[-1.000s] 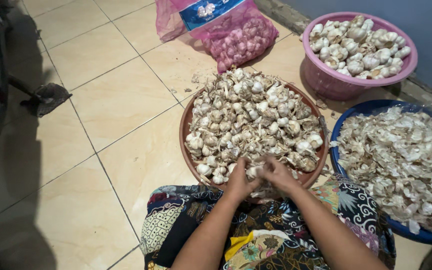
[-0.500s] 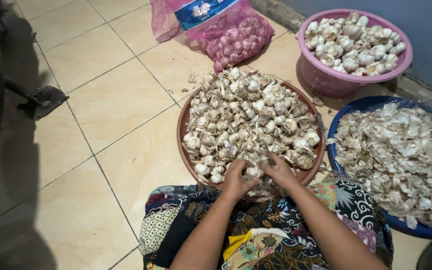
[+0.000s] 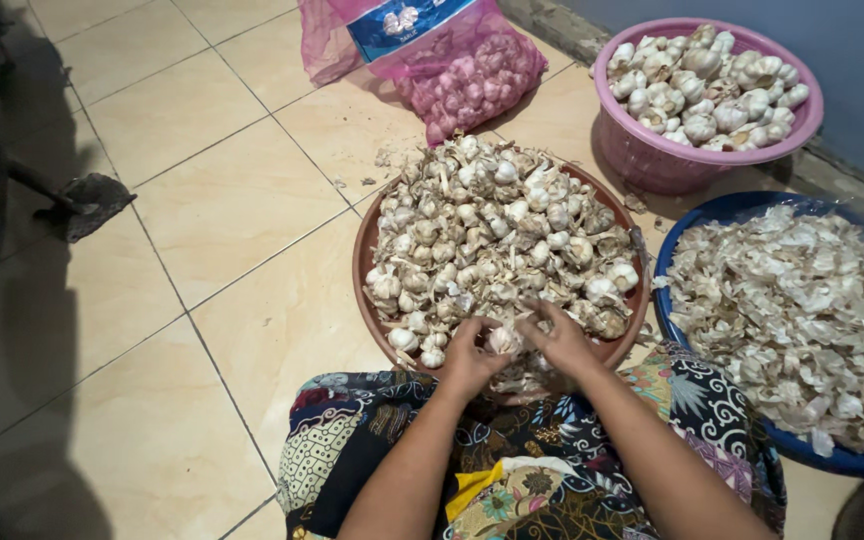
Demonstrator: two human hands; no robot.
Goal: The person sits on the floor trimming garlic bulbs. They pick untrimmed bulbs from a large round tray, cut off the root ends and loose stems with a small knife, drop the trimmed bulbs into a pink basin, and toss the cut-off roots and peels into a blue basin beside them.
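Both hands have barely shifted, left hand [image 3: 469, 357] and right hand [image 3: 559, 340] pinching one papery garlic bulb [image 3: 500, 340].

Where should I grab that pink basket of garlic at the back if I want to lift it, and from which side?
Take the pink basket by its rolled rim, one hand on the left edge and one on the right, fingers hooked under the lip. The rim flares wider than the slotted wall, so it probably gives the firmest hold. Come from the front: a wall stands close behind it, and the peeled garlic bulbs are heaped above the rim.
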